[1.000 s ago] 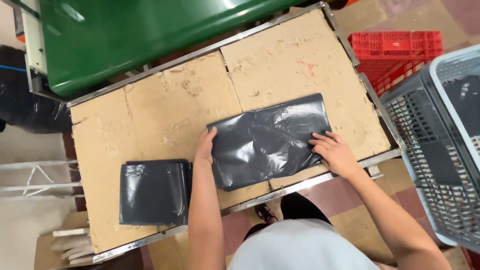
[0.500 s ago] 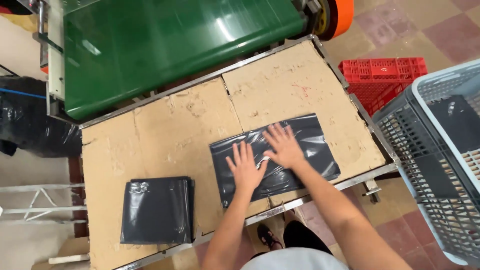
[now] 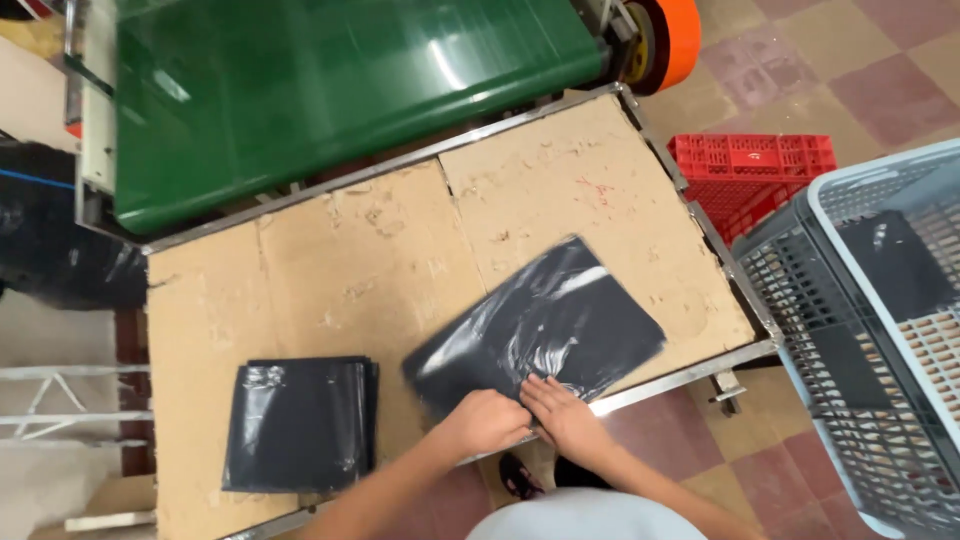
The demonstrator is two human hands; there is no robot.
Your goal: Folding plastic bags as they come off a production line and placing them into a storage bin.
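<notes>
Both hands, left hand and right hand, pinch the near edge of the thin, limp, slippery-looking black plastic bag, best gripped there.

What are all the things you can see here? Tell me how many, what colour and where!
Black plastic bag: one, shiny black, flat on the table near its front edge.
Stack of folded bags: one pile, black, front left of the table.
Table: one, brown cardboard top with a metal rim, in the middle.
Conveyor belt: one, green, behind the table.
Orange wheel: one, at the belt's right end.
Red crate: one, on the floor right of the table.
Grey basket: one, far right, something dark inside.
Floor tiles: reddish and tan squares.
Left hand: on the bag's near edge.
Right hand: beside it, fingers on the same edge.
</notes>
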